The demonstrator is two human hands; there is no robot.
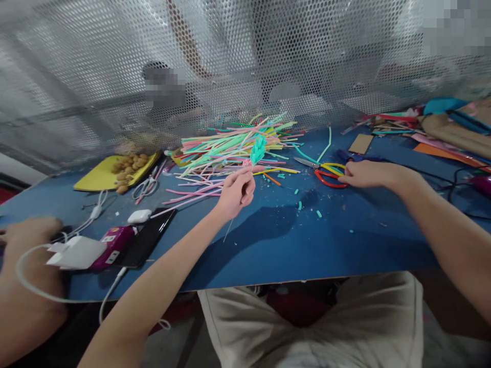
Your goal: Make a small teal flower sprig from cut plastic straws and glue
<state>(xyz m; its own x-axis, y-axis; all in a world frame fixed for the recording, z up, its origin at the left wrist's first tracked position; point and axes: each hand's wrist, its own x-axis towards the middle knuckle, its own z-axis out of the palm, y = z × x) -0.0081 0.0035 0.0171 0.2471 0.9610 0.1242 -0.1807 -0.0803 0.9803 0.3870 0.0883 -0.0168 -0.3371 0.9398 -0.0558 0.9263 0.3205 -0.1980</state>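
A mesh screen (230, 46) backed the blue desk (268, 240), w/ a co-worker's arm (30, 276) blurred at the far L. A pile of stems (218, 148), mostly pastel, filled the back-middle of the desk. Yellow tray (94, 176) at L held a heap of small brown things, nuts or fruit, couldn't say which. Nearer lay a dark phone (148, 240) and, beside it, a purple socket block (115, 240) w/ a white charger (76, 253).

R hand (362, 174) was stretched out to the scissors (315, 165), fingertips at the red & yellow handles; couldn't tell if they'd closed on them or only touched. L hand (238, 189) was up in front of the stems, fingers clamped on the turquoise piece (259, 148) low down, by a bit of pink; its head stood above the fist, & a thin wire (228, 230) poked out below, prob. part of it.

Progress: head looked pretty well formed, maybe half done overall; loads of stems lay unused. Turquoise offcuts (299, 205) on the desk suggested some trimming was done.

Writing: pale labels on the socket block, too small to read; no brand legible anywhere.
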